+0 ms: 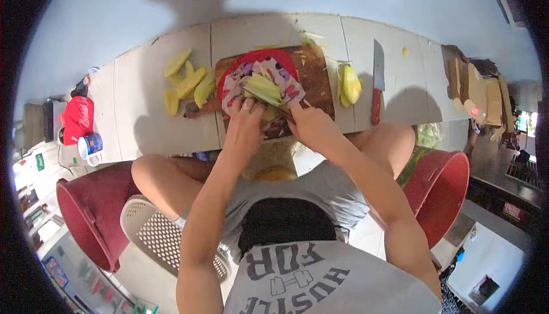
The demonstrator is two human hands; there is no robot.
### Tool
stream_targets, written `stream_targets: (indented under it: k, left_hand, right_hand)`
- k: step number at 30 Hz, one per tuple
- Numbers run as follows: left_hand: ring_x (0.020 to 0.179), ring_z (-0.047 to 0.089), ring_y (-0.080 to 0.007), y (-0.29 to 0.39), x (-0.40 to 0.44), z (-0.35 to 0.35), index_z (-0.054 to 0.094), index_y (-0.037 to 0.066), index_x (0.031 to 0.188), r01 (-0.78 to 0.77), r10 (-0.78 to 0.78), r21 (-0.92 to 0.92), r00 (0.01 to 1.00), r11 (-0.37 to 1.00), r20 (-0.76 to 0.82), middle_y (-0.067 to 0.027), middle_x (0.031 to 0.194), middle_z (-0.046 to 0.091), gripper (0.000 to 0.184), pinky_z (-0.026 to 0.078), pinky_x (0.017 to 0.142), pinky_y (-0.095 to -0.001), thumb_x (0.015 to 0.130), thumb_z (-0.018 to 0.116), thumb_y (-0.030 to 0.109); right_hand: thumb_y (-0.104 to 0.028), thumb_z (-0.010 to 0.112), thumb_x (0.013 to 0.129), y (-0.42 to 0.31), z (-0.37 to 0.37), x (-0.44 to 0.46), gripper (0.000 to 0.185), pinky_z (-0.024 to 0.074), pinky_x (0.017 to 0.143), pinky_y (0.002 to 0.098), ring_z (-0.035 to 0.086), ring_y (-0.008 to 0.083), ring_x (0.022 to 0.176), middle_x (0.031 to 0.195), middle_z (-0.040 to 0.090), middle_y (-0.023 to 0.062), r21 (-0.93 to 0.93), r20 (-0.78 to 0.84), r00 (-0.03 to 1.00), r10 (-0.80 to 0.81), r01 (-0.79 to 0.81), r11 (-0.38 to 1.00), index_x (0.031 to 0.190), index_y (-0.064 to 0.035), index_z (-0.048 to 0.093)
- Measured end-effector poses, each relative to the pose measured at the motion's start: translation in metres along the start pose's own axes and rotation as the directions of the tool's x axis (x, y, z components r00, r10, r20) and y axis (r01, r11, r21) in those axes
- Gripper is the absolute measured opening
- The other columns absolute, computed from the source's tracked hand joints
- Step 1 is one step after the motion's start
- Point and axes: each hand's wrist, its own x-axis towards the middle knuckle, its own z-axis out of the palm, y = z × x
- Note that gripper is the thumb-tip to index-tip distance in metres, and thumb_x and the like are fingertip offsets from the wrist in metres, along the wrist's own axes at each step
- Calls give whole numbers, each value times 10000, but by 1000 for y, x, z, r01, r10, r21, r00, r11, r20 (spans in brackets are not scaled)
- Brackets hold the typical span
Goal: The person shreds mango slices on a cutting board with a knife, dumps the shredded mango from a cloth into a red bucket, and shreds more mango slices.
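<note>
Cut pale strips (263, 89) lie heaped on the board (317, 76), the left hand (245, 124) curled beside them, its grip unclear, the right hand (311, 126) clamped on a knife (280, 108), while larger fruit pieces (190, 84) sit unsliced.

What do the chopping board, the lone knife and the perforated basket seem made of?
Chopping board: likely matt wood, by its uneven brown.
Lone knife: metal blade, smooth, flat grey; reddish handle, wood or plastic.
Perforated basket: probably smooth plastic, by its regular, moulded-looking holes.

shirt (354, 277): "FOR", "HUSTLE" | red item (78, 120): white script, not legible
</note>
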Motion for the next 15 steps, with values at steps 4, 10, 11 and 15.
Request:
stream_targets:
  k: [4,10,11,15]
  left_hand:
    - [1195,485,-457,-6,3,8,634,8,1150,-35,36,15,997,999,-72,-199,1248,588,478,387,1042,-535,700,772,94]
    - [1171,475,-458,-3,1,-1,626,-23,1122,-11,8,-73,999,997,-46,-239,1246,560,422,383,1038,-514,704,674,-4]
    - [1169,477,-459,-5,-4,5,627,-21,1125,-50,46,-47,996,998,-76,-236,1240,564,425,384,1035,-517,704,679,1]
    - [1262,441,-469,-12,-5,14,623,25,1212,-84,81,-16,987,996,-135,-211,1302,560,530,371,1080,-533,709,759,125]
  right_hand:
    - [-217,606,915,-18,-25,-14,327,548,631,547,667,451,705,726,650,244,-15,18,1000,21,-20,1000,1110,1,459]
    - [-235,592,925,-4,-5,9,302,555,639,547,683,440,743,772,672,244,-42,-21,999,-35,34,999,1095,-15,473]
    - [-247,574,936,-15,-10,-2,278,565,651,543,700,421,774,801,690,236,-59,21,1000,10,-9,998,1080,-26,487]
    - [-236,568,937,-22,-16,-14,263,565,648,539,699,422,767,795,688,234,-31,108,993,53,-50,998,1077,-28,489]
